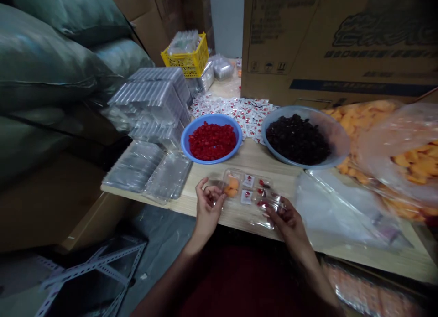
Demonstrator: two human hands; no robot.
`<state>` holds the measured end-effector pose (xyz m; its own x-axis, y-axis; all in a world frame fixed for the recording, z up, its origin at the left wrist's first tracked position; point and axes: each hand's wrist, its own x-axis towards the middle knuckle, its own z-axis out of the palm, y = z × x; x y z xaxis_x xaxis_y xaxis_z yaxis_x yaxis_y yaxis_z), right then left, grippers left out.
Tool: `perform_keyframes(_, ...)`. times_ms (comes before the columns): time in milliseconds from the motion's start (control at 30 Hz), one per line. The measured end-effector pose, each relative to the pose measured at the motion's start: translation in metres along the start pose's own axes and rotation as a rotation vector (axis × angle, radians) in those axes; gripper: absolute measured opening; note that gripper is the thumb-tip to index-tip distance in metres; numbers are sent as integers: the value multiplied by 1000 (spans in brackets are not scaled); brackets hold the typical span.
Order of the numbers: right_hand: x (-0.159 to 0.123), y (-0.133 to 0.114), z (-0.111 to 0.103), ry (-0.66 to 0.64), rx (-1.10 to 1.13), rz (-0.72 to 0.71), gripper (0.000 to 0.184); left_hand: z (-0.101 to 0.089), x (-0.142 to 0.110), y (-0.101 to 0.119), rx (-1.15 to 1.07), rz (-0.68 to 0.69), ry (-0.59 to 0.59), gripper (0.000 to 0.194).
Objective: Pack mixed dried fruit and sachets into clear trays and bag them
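Note:
A clear plastic compartment tray [239, 172] is held low over the front of the wooden table. Orange dried fruit pieces [232, 185] sit in its left compartment, small printed sachets [247, 196] in the middle, and red and dark pieces [262, 184] at the right. My left hand [209, 204] pinches the tray's left edge between thumb and fingers. On the right side, my right hand [288, 217] has its thumb and fingers closed on the clear plastic; some fingertips are hidden. Whether a separate lid lies there I cannot tell.
Behind the tray stand a blue bowl of red pieces [186, 149] and a bowl of dark pieces [337, 146]. Printed sachets [232, 109] lie heaped beyond. Stacked clear trays [150, 98] rise at left, bagged orange fruit [376, 121] at right. A large carton [325, 48] blocks the back.

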<state>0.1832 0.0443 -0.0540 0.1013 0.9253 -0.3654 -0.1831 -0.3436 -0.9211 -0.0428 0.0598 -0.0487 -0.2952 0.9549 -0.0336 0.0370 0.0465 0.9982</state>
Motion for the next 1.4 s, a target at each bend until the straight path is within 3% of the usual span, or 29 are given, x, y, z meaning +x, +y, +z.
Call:
perform_keyframes(100, 21, 20, -7, 125, -186, -176, 90, 2, 18, -25, 196, 56, -83, 54)
perform_keyframes(333, 72, 55, -12, 256, -664, -497, 71, 9, 46, -55, 597, 330, -38, 37)
perform_keyframes(533, 91, 55, -12, 210, -754, -600, 72, 9, 64, -57, 704, 427, -70, 39)
perform_keyframes(667, 98, 43, 0, 182, -928, -697, 51, 19, 71, -47, 824, 497, -215, 54)
perform_keyframes(733, 101, 38, 9, 157, -1009, -704, 41, 27, 75, -43, 842, 526, -288, 51)
perform_keyframes(900, 109, 35, 20, 172, -1074, -662, 41, 36, 84, -44, 813, 514, -279, 48)
perform_keyframes(1000, 99, 39, 13, 150, -1029, -676, 41, 27, 72, -46, 797, 516, -318, 47)
perform_keyframes(1100, 71, 47, 3, 77, -938, -706, 38, 10, 41, -46, 763, 469, -317, 48)
perform_keyframes(1267, 15, 60, -1, 31, -752, -584, 46, -16, -15, -48, 606, 197, -170, 69)
perform_keyframes(1400, 0, 63, 3, 102, -538, -496, 56, -19, -28, -51, 406, 20, -159, 82)
